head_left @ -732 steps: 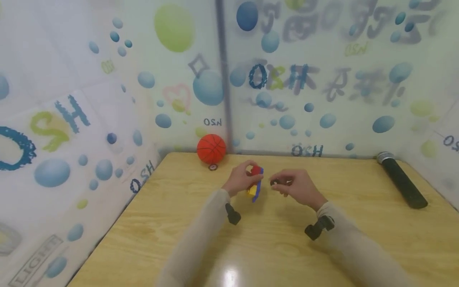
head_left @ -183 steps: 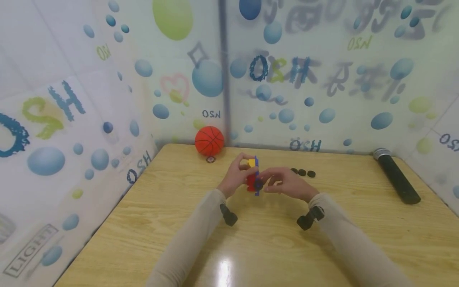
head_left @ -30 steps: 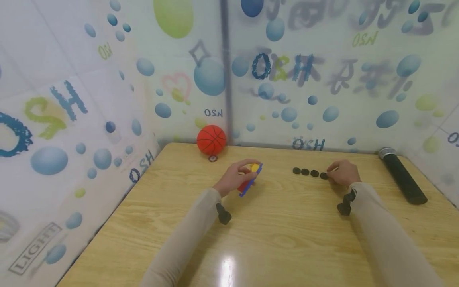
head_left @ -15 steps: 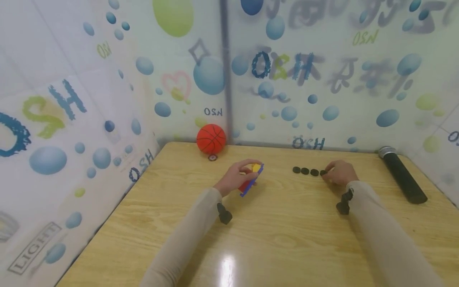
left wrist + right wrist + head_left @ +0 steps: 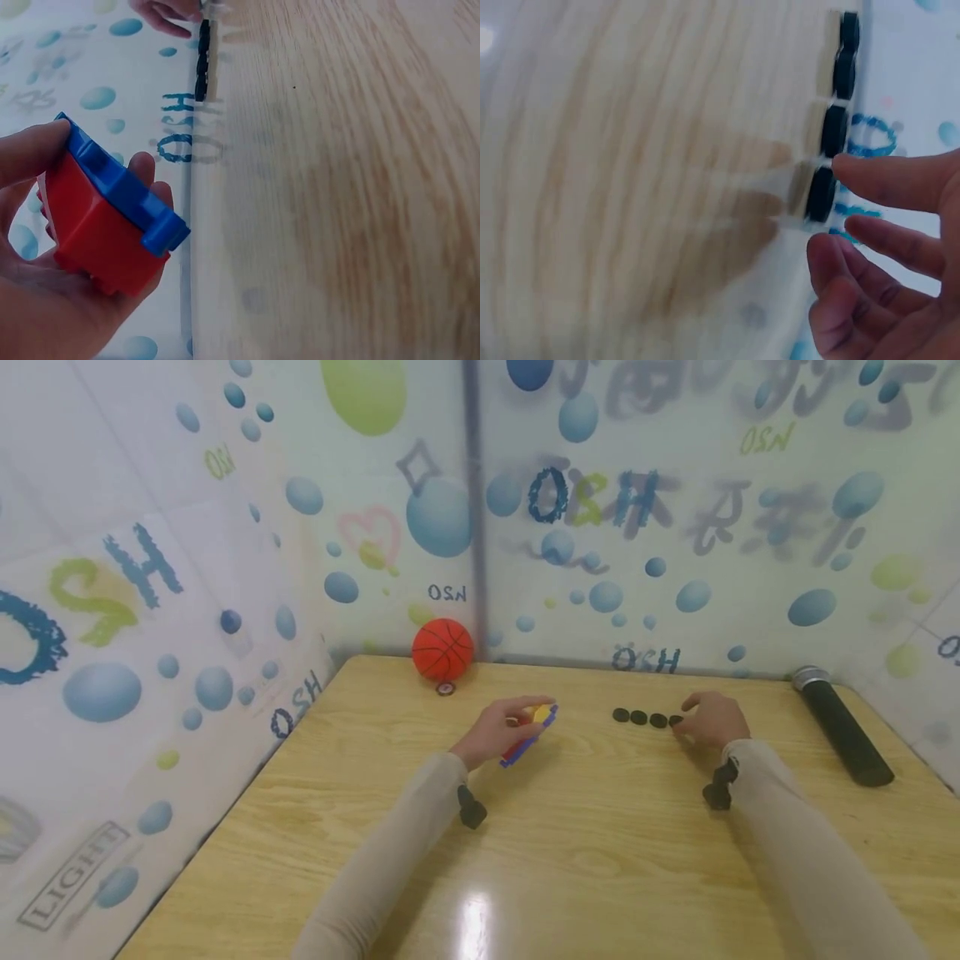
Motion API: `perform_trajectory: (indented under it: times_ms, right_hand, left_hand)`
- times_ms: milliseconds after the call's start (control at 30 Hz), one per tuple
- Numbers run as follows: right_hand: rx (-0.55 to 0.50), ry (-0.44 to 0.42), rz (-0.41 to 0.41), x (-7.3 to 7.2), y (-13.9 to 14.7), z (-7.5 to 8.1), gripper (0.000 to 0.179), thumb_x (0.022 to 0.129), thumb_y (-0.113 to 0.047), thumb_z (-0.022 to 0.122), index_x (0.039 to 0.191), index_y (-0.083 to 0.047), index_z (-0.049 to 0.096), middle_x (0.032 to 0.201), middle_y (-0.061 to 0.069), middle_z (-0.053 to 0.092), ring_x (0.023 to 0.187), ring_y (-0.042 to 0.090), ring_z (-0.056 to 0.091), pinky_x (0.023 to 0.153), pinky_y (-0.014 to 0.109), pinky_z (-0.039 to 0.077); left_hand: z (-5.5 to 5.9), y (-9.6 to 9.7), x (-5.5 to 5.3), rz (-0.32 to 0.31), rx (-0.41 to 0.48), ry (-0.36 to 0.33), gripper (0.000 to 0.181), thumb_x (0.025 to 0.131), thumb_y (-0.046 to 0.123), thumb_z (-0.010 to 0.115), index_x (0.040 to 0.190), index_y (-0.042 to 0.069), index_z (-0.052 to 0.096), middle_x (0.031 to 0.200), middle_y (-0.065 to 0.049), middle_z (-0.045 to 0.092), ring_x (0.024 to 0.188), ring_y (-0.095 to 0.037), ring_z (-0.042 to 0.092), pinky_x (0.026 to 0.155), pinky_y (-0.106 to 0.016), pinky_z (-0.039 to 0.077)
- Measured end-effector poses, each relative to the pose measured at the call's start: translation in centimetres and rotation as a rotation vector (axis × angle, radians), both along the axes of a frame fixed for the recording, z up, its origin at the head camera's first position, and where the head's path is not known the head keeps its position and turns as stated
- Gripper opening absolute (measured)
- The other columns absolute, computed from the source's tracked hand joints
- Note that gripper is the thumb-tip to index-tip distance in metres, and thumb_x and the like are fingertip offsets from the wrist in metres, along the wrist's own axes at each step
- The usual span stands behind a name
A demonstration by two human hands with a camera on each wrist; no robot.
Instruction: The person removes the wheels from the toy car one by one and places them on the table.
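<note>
My left hand (image 5: 495, 732) grips a wheelless toy car body above the table, red and yellow with a blue chassis (image 5: 124, 184). In the left wrist view the thumb and fingers hold it by its ends, blue side turned toward the table. My right hand (image 5: 714, 720) is at the right end of a row of black toy wheels (image 5: 638, 717). In the right wrist view the end wheel (image 5: 821, 195) stands between spread fingers, one fingertip (image 5: 841, 166) right at its edge. The thumb is apart from it.
A red toy basketball (image 5: 442, 650) sits at the back left of the wooden table (image 5: 570, 860), with a small round dark object (image 5: 446, 689) before it. A black microphone (image 5: 843, 727) lies at the right. Patterned walls stand behind and left.
Since the oldest frame, wheels have come to lie in a row at the back right. Over the last second, my right hand shifts the end wheel slightly left, and its fingers spread.
</note>
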State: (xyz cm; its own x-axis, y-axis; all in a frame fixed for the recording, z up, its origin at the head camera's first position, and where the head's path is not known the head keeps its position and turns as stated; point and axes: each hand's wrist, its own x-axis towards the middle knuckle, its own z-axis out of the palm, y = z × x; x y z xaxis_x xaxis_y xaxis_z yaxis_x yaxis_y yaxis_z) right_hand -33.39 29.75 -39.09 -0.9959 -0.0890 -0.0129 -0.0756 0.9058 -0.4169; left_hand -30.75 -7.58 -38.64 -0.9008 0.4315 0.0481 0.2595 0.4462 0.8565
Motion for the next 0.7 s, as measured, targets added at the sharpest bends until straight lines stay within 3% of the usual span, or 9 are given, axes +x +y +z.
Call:
perform_trajectory:
  times_ms: [200, 333, 467, 700]
  right_hand:
    - [-0.017, 0.126, 0.106, 0.7, -2.6, 1.2, 0.044, 0.089, -0.020, 0.069, 0.121, 0.009, 0.063, 0.097, 0.027, 0.072, 0.082, 0.036, 0.068, 0.074, 0.050, 0.055]
    - [-0.071, 0.177, 0.203, 1.2, -4.7, 1.9, 0.039, 0.090, -0.017, 0.071, 0.122, 0.005, 0.064, 0.096, 0.022, 0.071, 0.076, 0.027, 0.066, 0.069, 0.042, 0.053]
    - [-0.132, 0.223, 0.283, 1.8, -6.7, 2.4, 0.036, 0.090, -0.015, 0.072, 0.123, -0.001, 0.066, 0.096, 0.017, 0.072, 0.071, 0.018, 0.064, 0.063, 0.032, 0.049]
    - [-0.245, 0.266, 0.415, 2.5, -9.7, 2.6, 0.038, 0.089, -0.011, 0.074, 0.127, -0.008, 0.067, 0.110, 0.019, 0.073, 0.082, 0.020, 0.070, 0.066, 0.028, 0.053]
  left_hand:
    - [-0.1, 0.2, -0.1, 0.020, 0.003, 0.044, 0.062, 0.095, 0.022, 0.070, 0.150, 0.030, 0.044, 0.127, -0.012, 0.064, 0.118, -0.028, 0.062, 0.096, -0.041, 0.055]
    - [-0.2, 0.4, -0.1, 0.045, 0.019, 0.036, 0.065, 0.092, 0.020, 0.074, 0.150, 0.020, 0.043, 0.129, -0.015, 0.064, 0.121, -0.032, 0.063, 0.104, -0.045, 0.052]
    - [-0.6, 0.5, -0.3, 0.032, 0.004, 0.052, 0.062, 0.089, 0.019, 0.076, 0.145, 0.017, 0.047, 0.127, -0.015, 0.066, 0.119, -0.032, 0.064, 0.105, -0.046, 0.052]
    - [-0.6, 1.0, -0.4, 0.003, -0.063, 0.068, 0.067, 0.086, 0.021, 0.079, 0.144, 0.016, 0.047, 0.127, -0.014, 0.067, 0.121, -0.033, 0.063, 0.107, -0.047, 0.050]
